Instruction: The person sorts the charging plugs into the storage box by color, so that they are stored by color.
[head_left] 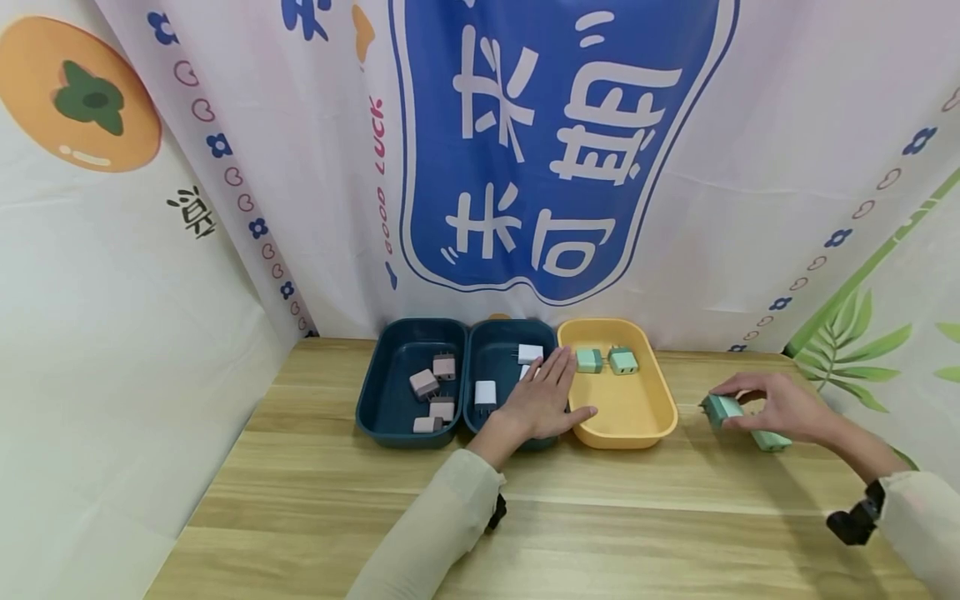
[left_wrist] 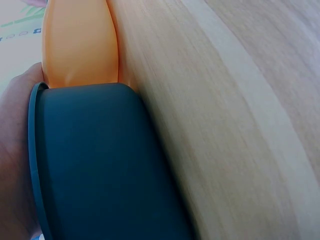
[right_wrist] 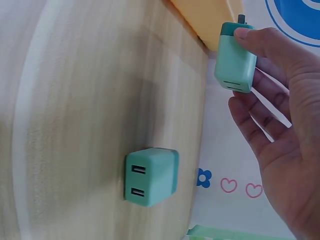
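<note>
Between thumb and fingers, my right hand [head_left: 780,406] pinches a green charger plug [right_wrist: 236,60], its prongs pointing toward the yellow bin. A second green charger [right_wrist: 152,176] with two USB slots stands on the table below that hand, partly hidden by it in the head view. My left hand [head_left: 542,402] lies with straight fingers over the adjoining rims of the middle dark blue bin [left_wrist: 105,160] and the yellow bin [head_left: 628,427]. Two green chargers [head_left: 622,361] sit in the yellow bin. White chargers [head_left: 485,393] lie in the middle bin, some partly covered by my left hand.
A left dark blue bin [head_left: 378,425] holds several pinkish chargers [head_left: 424,382]. All three bins stand side by side at the back of the wooden table [head_left: 330,500]. A printed curtain [head_left: 697,250] hangs right behind them.
</note>
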